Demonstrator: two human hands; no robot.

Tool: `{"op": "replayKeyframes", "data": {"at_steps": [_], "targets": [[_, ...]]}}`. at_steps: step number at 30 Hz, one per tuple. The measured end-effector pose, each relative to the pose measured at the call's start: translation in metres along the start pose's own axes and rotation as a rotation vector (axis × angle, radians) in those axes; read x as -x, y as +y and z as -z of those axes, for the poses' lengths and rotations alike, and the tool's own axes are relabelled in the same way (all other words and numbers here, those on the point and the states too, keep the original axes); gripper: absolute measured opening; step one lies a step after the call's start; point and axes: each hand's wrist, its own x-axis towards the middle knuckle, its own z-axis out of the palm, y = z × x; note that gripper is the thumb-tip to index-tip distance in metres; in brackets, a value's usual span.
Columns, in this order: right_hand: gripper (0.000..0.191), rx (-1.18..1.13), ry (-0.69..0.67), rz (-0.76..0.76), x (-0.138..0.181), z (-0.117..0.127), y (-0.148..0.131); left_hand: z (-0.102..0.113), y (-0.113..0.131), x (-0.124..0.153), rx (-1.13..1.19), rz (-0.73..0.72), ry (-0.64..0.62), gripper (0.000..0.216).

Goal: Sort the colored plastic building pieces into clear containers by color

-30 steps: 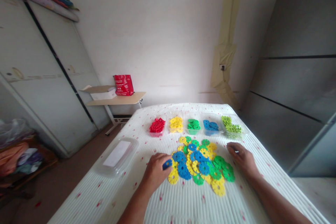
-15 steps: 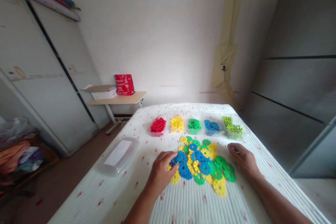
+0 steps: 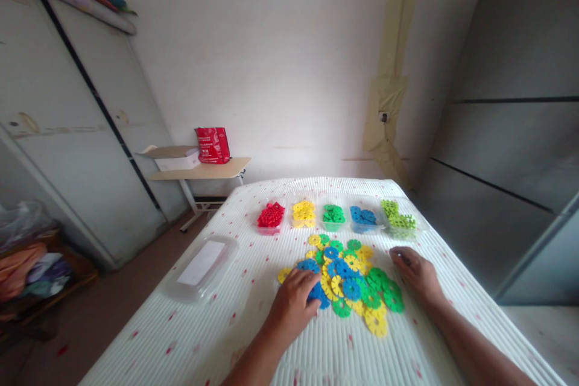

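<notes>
A loose pile of flower-shaped plastic discs lies on the table, with blue discs (image 3: 351, 288), yellow discs (image 3: 375, 321) and green discs (image 3: 392, 297) mixed together. Over the pile's left side is my left hand (image 3: 296, 298), palm down, its thumb and fingers apart around blue discs; its fingertips are partly hidden. One yellow disc (image 3: 284, 275) shows just beyond its knuckles. My right hand (image 3: 418, 271) rests on the cloth at the right of the pile with fingers curled in. Whatever may be inside that curl is hidden.
Behind the pile stand clear tubs of red pieces (image 3: 271, 216), yellow discs (image 3: 303, 213), green discs (image 3: 333, 215), blue discs (image 3: 362, 216) and lime pieces (image 3: 398, 215). A clear lid (image 3: 226, 256) with white paper lies left. Farther back, a side table (image 3: 212, 170) holds a red bag (image 3: 213, 145).
My left hand has shifted right and farther over the blue discs, uncovering a yellow disc at the pile's left edge. My right hand stays in place.
</notes>
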Motion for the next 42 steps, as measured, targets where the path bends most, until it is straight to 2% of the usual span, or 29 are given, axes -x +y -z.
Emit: {"op": "replayKeyframes", "data": {"at_steps": [9,16,25,34,42], "targets": [[0.035,0.009,-0.007,-0.004,0.001,-0.001,-0.002,0.000,0.005,0.001,-0.052,0.011,0.038,0.045],[0.035,0.012,0.005,0.003,0.000,0.000,-0.003,-0.007,-0.001,0.005,-0.045,-0.009,0.092,0.058],[0.036,0.014,-0.026,0.008,0.001,-0.001,0.001,0.012,-0.007,0.005,-0.082,0.005,0.007,0.059],[0.035,0.011,-0.025,-0.010,0.000,0.002,-0.005,0.012,-0.007,0.005,-0.078,0.004,-0.010,0.061],[0.037,0.005,-0.040,-0.038,0.001,0.001,-0.004,0.013,-0.015,0.006,0.094,0.159,0.013,0.061]]}}
